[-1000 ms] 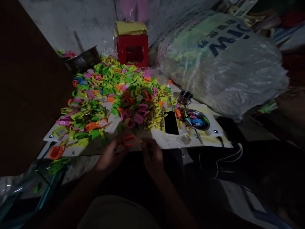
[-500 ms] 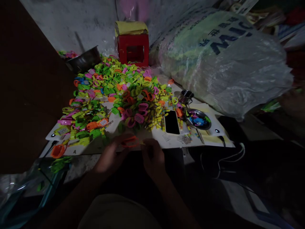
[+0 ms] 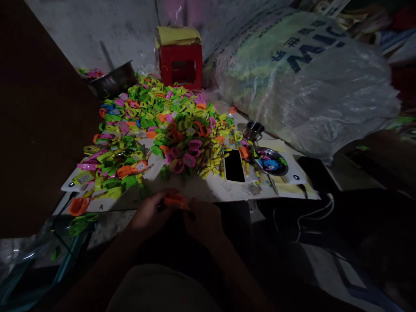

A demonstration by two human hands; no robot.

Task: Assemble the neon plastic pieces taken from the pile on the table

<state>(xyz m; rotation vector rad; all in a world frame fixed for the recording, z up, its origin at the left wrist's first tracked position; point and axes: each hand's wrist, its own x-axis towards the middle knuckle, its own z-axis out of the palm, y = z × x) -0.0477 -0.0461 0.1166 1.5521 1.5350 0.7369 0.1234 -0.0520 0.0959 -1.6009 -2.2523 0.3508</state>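
My left hand [image 3: 151, 214] is closed around an orange plastic loop-shaped piece [image 3: 174, 199], much like a toy watch band, held just off the table's front edge. At its right end, my right hand [image 3: 203, 219] has its fingers pinched together. What sits between those fingers is too dark and small to make out. Beyond my hands lies a large heap of similar green, yellow, pink and orange pieces [image 3: 191, 145], some carrying square printed labels. Small yellow sticks [image 3: 212, 162] are scattered along the heap's right side.
A phone [image 3: 234, 166] lies right of the sticks. Near it are a metal cup [image 3: 254, 131] and a metal dish [image 3: 270, 162] of coloured bits. A red box [image 3: 182, 65] and a tilted metal pan [image 3: 113, 80] stand behind. One big plastic sack [image 3: 302, 91] bulges at right.
My right hand has moved left against the orange piece, closing the gap between them. A small yellow bit seen at its fingertips is now hidden. The orange piece has turned slightly.
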